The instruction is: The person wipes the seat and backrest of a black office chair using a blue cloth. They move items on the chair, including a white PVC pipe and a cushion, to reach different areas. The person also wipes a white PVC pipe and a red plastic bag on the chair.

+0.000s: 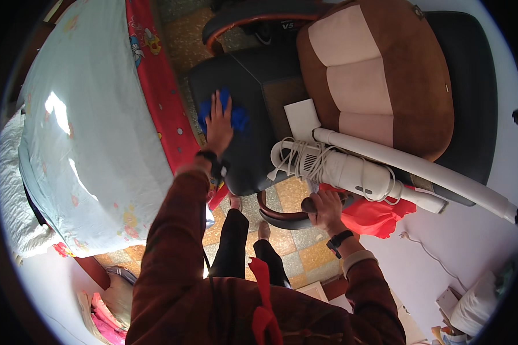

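Note:
My left hand (218, 127) lies on a crumpled blue cloth (239, 118), fingers stretched out and spread, pressing it onto the black chair seat (244, 155). Part of the cloth is hidden under the palm. My right hand (326, 211) is closed around the front end of the chair's dark armrest (288, 220). Just beyond that hand a white handheld vacuum cleaner (339, 169), its cord wound round it, lies across the chair. A long white tube (414, 168) rests alongside it, with a flat white piece (302, 119) near its upper end.
A brown and beige cushion (380, 75) leans on the chair's backrest. Red fabric (377, 215) hangs below the vacuum. On the left stands a bed with a pale sheet (92, 132) and red side (161, 86). A loose white cable (434, 259) runs at the right. The floor is tiled (316, 250).

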`<state>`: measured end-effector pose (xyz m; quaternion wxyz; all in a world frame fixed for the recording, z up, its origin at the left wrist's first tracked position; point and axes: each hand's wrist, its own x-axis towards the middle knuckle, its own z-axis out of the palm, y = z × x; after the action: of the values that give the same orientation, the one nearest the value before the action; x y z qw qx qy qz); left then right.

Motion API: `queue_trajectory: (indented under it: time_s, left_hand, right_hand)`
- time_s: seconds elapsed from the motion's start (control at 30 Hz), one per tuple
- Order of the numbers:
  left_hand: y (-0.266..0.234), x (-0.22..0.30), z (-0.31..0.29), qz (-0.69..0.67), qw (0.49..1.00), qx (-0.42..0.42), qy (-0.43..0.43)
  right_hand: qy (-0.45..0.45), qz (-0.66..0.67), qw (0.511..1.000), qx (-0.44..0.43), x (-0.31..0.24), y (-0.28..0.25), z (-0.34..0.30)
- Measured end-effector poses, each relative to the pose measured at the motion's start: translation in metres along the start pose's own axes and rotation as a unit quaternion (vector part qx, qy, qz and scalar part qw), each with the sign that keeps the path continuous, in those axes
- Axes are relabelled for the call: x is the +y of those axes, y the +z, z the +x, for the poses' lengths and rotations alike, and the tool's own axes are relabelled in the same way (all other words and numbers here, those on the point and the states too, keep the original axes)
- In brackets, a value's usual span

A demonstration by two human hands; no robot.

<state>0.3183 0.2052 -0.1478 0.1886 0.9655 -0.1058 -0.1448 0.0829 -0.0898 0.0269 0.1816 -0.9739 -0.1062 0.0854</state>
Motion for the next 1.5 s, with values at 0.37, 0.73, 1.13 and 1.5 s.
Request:
queue_trajectory:
  time_s: [0.37, 0.73, 1.13, 1.5]
  left_hand:
    - [0.049, 0.070, 0.068, 0.056, 0.985, -0.026, 0.158]
    - [0.052, 0.069, -0.032, 0.029, 0.950, -0.120, 0.286]
    - [0.031, 0.051, -0.048, 0.031, 0.986, -0.077, 0.143]
    - [0.035, 0.040, -0.048, 0.026, 0.967, -0.105, 0.232]
  right_hand:
    - [-0.009, 0.000, 1.000, 0.018, 0.000, -0.001, 0.002]
    - [-0.002, 0.005, 1.000, -0.002, 0.002, 0.000, -0.001]
    - [-0.005, -0.005, 1.000, 0.007, 0.002, 0.000, 0.001]
    - [-0.007, -0.006, 1.000, 0.012, 0.004, 0.003, 0.000]
